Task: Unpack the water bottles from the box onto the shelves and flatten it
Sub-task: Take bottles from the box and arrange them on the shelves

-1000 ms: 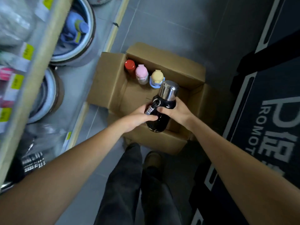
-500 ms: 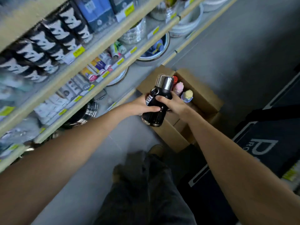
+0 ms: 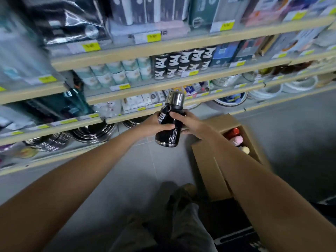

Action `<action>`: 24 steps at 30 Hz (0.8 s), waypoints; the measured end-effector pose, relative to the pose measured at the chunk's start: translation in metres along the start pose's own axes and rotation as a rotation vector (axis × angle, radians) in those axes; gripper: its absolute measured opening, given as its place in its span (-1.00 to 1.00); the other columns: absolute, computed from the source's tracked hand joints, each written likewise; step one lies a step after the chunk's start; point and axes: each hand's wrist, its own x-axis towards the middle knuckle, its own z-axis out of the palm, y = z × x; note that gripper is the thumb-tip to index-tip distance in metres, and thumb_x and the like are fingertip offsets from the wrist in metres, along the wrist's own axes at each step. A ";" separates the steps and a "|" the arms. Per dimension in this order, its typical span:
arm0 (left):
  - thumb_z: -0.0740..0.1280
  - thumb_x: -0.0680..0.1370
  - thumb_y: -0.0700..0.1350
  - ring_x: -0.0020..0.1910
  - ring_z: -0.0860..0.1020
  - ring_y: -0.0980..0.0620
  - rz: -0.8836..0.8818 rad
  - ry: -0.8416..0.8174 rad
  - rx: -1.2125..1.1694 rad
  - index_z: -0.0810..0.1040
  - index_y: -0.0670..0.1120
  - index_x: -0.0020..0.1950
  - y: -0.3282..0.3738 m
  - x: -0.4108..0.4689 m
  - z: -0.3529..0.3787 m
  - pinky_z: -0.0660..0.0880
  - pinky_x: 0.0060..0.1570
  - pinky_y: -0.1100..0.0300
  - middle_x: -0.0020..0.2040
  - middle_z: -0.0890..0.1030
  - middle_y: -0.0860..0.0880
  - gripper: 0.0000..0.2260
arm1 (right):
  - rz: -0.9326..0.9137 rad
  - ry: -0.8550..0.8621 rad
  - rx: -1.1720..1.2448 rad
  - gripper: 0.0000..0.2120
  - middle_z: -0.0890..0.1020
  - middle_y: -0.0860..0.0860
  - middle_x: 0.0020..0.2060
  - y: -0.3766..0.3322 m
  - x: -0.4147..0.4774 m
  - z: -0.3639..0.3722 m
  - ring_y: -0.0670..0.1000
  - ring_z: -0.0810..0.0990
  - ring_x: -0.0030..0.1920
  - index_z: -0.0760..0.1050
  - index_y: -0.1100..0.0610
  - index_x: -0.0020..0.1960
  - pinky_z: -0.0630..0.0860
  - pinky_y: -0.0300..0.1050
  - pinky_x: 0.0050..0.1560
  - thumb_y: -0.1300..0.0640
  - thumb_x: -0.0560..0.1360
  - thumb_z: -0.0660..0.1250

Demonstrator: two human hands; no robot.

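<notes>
Shelves [image 3: 127, 55]: stocked tiers across the far side, with yellow price tags on the edges. The goods are blurred and no free slot can be made out.
Bowls [image 3: 92, 131]: steel, stacked on the lowest tier, left of the hands.
Left hand [image 3: 154, 124]: curled round the bottle's mid-body from the left, thumb across the front.
Bottle [image 3: 170, 138]: black with a steel cap, held in the air over the floor [image 3: 145, 170]. It sits between the two hands, clear of the box and short of the shelves.
Axis: near upright, cap up toward the shelves, base down toward the person.
Right hand [image 3: 189, 122]: curled round the upper body from the right, fingers meeting the left hand's.
Box [image 3: 205, 160]: open cardboard, on the floor right of the bottle, partly under the right forearm.
Other bottles: red [image 3: 234, 131], pink [image 3: 237, 140] and pale yellow [image 3: 245, 150] tops in a row inside the box.
Bearing: the shelves lie ahead of and above the bottle.
Nearer hand: neither, as both grip at about the same level.
Step, as judged: carrying the bottle to a shelf. It needs to go forward and up with the cap kept uppermost.
</notes>
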 end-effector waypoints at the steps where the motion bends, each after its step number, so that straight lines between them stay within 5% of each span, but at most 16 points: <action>1: 0.41 0.49 -0.15 0.05 0.58 0.11 0.019 0.033 -0.027 0.44 -0.01 0.27 -0.006 -0.022 -0.021 0.53 -0.06 0.31 0.11 0.61 0.02 -0.63 | -0.026 -0.032 -0.051 -0.63 0.63 0.06 0.13 -0.018 -0.004 0.025 0.07 0.59 0.15 0.50 0.06 0.20 0.50 0.11 0.21 -0.12 0.50 0.33; 4: 0.39 0.51 -0.14 -0.15 0.59 0.29 0.053 0.128 -0.073 0.48 0.10 0.09 -0.024 -0.098 -0.080 0.45 -0.34 0.50 -0.05 0.62 0.13 -0.78 | -0.119 -0.122 -0.196 -0.61 0.63 0.11 0.12 -0.068 -0.018 0.101 0.08 0.62 0.08 0.49 0.10 0.22 0.56 0.04 0.12 -0.12 0.51 0.31; 8: 0.38 0.52 -0.05 0.08 0.60 0.06 0.065 0.213 -0.098 0.51 0.08 0.18 -0.042 -0.168 -0.132 0.57 0.00 0.17 0.08 0.64 0.03 -0.76 | -0.178 -0.201 -0.366 -0.50 0.60 0.06 0.19 -0.115 -0.031 0.173 0.05 0.57 0.17 0.44 0.05 0.33 0.52 0.07 0.19 -0.20 0.50 0.27; 12: 0.36 0.51 0.04 0.17 0.55 -0.06 0.054 0.370 -0.087 0.47 0.00 0.27 -0.060 -0.245 -0.187 0.48 0.19 -0.08 0.20 0.60 -0.05 -0.65 | -0.310 -0.263 -0.482 -0.59 0.59 0.03 0.18 -0.167 -0.052 0.252 0.03 0.58 0.16 0.46 -0.04 0.21 0.54 -0.01 0.13 -0.26 0.50 0.24; 17: 0.39 0.49 0.05 0.00 0.54 0.12 0.155 0.572 -0.114 0.43 0.09 0.23 -0.067 -0.323 -0.239 0.45 -0.16 0.19 0.08 0.56 0.09 -0.66 | -0.399 -0.364 -0.469 -0.39 0.50 0.05 0.31 -0.220 -0.072 0.334 0.07 0.50 0.27 0.33 0.00 0.39 0.47 0.15 0.27 -0.29 0.45 0.28; 20: 0.40 0.47 0.05 -0.05 0.52 0.18 0.211 0.675 -0.148 0.38 0.09 0.28 -0.071 -0.366 -0.270 0.41 -0.16 0.23 0.01 0.56 0.14 -0.59 | -0.470 -0.447 -0.436 -0.56 0.54 -0.04 0.24 -0.254 -0.081 0.382 0.00 0.52 0.25 0.41 -0.10 0.21 0.47 0.15 0.27 -0.28 0.43 0.32; 24: 0.41 0.49 0.01 -0.11 0.55 0.21 0.274 0.817 -0.222 0.47 0.18 0.02 -0.079 -0.407 -0.313 0.46 -0.22 0.24 -0.09 0.59 0.19 -0.83 | -0.535 -0.530 -0.432 -0.69 0.60 -0.14 0.05 -0.297 -0.084 0.443 -0.08 0.60 0.08 0.40 -0.17 0.11 0.58 0.00 0.03 -0.18 0.43 0.39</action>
